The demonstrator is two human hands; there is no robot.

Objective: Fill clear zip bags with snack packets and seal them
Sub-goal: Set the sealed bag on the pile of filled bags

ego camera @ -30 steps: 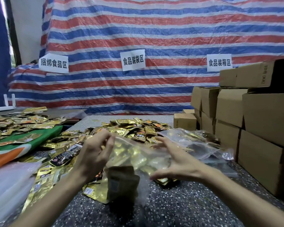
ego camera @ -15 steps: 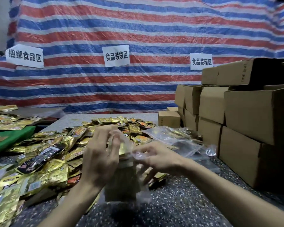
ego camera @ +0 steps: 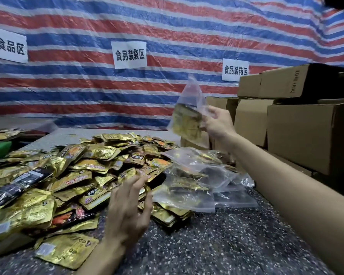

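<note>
Right hand (ego camera: 218, 124) grips a clear zip bag (ego camera: 189, 124) by its side edge, raised above and to the right of the heap of snack packets (ego camera: 77, 175). The gold packets sit low in the bag and its empty top stands upward; whether the zip strip is closed cannot be told. Judging from the loaded bags (ego camera: 191, 175) lying against the heap's right edge, the bag is held out on this side to join that pile, short of the cardboard boxes (ego camera: 306, 132) farther right of the heap. Left hand (ego camera: 127, 213) hovers over the heap's near edge holding nothing, fingers spread and loosely bent — placed, it seems, to gather the next packets. Heap and bags rest on the speckled table (ego camera: 207, 245).
</note>
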